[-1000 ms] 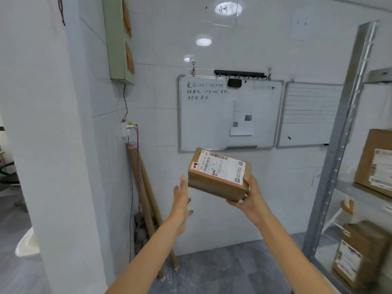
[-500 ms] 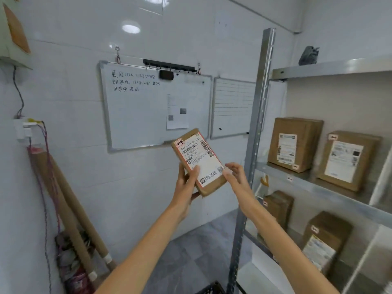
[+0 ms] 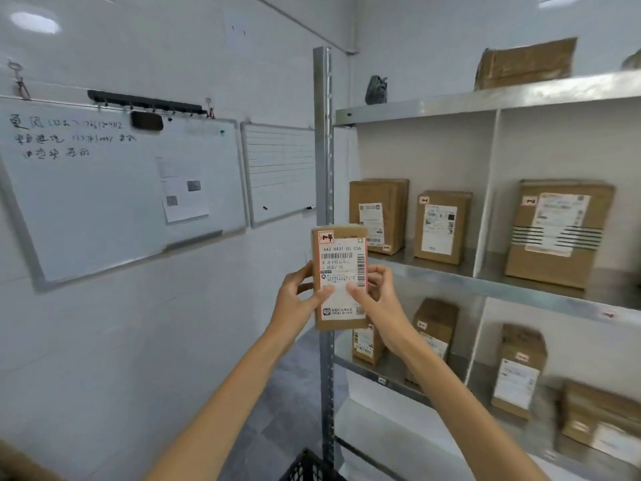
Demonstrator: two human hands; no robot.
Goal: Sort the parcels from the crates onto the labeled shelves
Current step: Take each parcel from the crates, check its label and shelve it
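The parcel (image 3: pixel 341 277) stands upright at the centre of the frame, label toward the camera, in front of the shelf post (image 3: pixel 324 151). The left hand (image 3: pixel 295 302) grasps its left edge and the right hand (image 3: pixel 381 302) its right edge, both thumbs pressed on the label.

The shelves (image 3: pixel 485 103) fill the right of the frame. The top tier carries a top box (image 3: pixel 523 62) and a dark lump (image 3: pixel 376 90). In the middle tier, the left bay holds 2 upright labelled boxes (image 3: pixel 440 227) just beside each other, and the right bay holds 1 big box (image 3: pixel 558 234). In the lower tier, the left bay holds 2 lower boxes (image 3: pixel 435 324), one partly hidden behind the parcel. The right bay holds an upright carton (image 3: pixel 520 369) and a blurred one at the lower right. A black crate (image 3: pixel 307 466) shows only a corner at the bottom centre; its contents are out of view.

A white tiled wall (image 3: pixel 104 341) at the left bears a whiteboard (image 3: pixel 104 210) with handwriting and a paper sheet, and a lined board (image 3: pixel 281 171) beside it. The floor (image 3: pixel 277 394) is grey.
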